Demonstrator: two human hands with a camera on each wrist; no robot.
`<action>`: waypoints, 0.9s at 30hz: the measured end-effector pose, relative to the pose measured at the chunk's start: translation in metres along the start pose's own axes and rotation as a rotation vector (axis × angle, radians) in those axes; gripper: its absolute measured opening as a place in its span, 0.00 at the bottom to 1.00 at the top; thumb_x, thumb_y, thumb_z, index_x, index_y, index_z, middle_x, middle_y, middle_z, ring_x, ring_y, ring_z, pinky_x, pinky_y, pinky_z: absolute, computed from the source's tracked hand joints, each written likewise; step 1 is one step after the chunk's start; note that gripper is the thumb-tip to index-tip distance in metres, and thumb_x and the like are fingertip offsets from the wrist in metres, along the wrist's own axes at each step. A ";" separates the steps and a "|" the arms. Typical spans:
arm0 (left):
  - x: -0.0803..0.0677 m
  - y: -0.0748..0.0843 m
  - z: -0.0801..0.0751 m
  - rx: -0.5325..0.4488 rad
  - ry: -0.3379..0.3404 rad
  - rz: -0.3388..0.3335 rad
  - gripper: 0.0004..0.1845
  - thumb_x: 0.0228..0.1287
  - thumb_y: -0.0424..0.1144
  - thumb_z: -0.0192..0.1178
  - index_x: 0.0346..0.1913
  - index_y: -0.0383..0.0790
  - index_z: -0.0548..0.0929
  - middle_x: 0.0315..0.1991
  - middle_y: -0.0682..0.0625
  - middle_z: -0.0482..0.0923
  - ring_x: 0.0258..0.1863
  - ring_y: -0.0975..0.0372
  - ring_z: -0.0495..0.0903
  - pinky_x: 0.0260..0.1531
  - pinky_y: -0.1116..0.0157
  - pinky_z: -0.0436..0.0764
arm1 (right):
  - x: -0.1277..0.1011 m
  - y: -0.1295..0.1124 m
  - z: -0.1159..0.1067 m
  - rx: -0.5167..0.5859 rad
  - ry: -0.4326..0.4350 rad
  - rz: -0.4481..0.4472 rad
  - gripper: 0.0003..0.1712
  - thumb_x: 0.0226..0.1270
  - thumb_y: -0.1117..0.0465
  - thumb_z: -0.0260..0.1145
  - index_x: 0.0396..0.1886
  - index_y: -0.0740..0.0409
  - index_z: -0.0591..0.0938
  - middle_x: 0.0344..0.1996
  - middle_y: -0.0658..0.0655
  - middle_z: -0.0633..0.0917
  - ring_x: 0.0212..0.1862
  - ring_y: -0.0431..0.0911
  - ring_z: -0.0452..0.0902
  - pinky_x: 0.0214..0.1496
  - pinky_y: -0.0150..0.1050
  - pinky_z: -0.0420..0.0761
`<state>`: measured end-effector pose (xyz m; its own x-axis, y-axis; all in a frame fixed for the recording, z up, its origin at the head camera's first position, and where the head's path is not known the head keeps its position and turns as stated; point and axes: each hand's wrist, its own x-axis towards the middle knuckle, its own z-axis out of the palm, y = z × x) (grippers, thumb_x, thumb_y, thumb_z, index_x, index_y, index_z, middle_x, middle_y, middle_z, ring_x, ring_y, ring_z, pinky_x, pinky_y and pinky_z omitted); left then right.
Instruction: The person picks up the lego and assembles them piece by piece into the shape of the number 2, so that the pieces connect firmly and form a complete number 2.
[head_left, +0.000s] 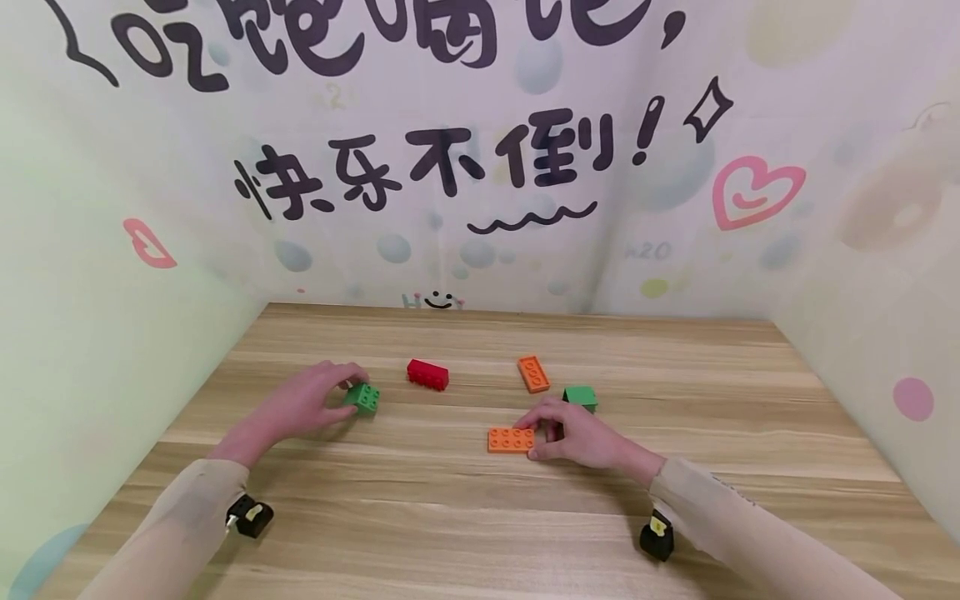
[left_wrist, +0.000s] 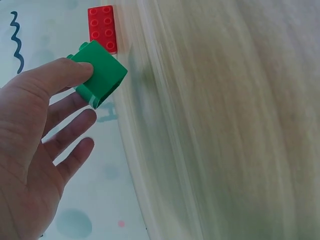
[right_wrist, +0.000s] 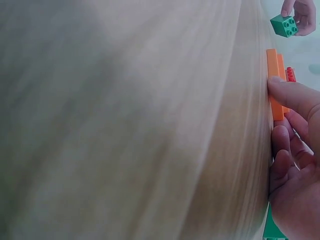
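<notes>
Bricks lie scattered on a wooden table (head_left: 480, 533), one under each hand. The left hand (head_left: 296, 408) holds a green square brick (head_left: 363, 397) between thumb and index finger; the left wrist view shows the index fingertip on one face and the other three fingers spread loose below it. This brick sits at about 2 o'clock from the left palm, studs up, seemingly touching the table.

The right hand (head_left: 581, 437) grips an orange flat plate (head_left: 511, 439) at the plate's right end, thumb on the near edge, fingers curled over the far edge. The plate lies flat at 9 o'clock from the right palm, long axis running 9 to 3 o'clock, studs up. In the right wrist view the thumb presses on the plate's side; whether the plate is lifted off the wood cannot be told.

Key relation: the two held pieces are well apart, the green square brick at about 10 o'clock from the plate's free left end.

Other pieces:
- red long brick (head_left: 427, 374), at 1 o'clock from the green square brick, near it
- second orange plate (head_left: 533, 373), at 12 o'clock from the right hand
- second green brick (head_left: 581, 397), just behind the right fingers
</notes>
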<state>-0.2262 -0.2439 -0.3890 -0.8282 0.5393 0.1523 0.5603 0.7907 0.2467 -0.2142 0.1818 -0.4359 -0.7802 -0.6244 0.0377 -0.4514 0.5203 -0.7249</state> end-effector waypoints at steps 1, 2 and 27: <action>0.000 0.000 0.000 -0.010 -0.004 -0.005 0.22 0.56 0.35 0.71 0.54 0.41 0.79 0.45 0.50 0.85 0.45 0.55 0.83 0.48 0.52 0.83 | 0.000 0.000 0.000 0.000 -0.001 0.002 0.21 0.59 0.54 0.75 0.53 0.44 0.83 0.47 0.50 0.81 0.36 0.40 0.72 0.38 0.29 0.74; 0.001 0.001 0.000 -0.023 -0.008 -0.008 0.22 0.56 0.34 0.71 0.54 0.40 0.79 0.45 0.50 0.85 0.45 0.55 0.83 0.48 0.52 0.83 | 0.000 0.000 0.000 0.001 -0.001 0.002 0.21 0.59 0.54 0.75 0.53 0.44 0.83 0.47 0.50 0.81 0.36 0.40 0.72 0.38 0.29 0.74; 0.013 0.016 0.006 -0.165 -0.039 -0.005 0.23 0.59 0.34 0.70 0.58 0.45 0.80 0.50 0.51 0.84 0.46 0.59 0.83 0.51 0.51 0.83 | 0.000 0.000 0.000 -0.001 0.009 -0.003 0.21 0.58 0.55 0.75 0.53 0.45 0.84 0.48 0.50 0.81 0.36 0.40 0.71 0.38 0.29 0.74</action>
<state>-0.2277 -0.2226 -0.3893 -0.8282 0.5487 0.1143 0.5437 0.7369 0.4018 -0.2138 0.1819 -0.4355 -0.7827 -0.6207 0.0462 -0.4544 0.5192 -0.7239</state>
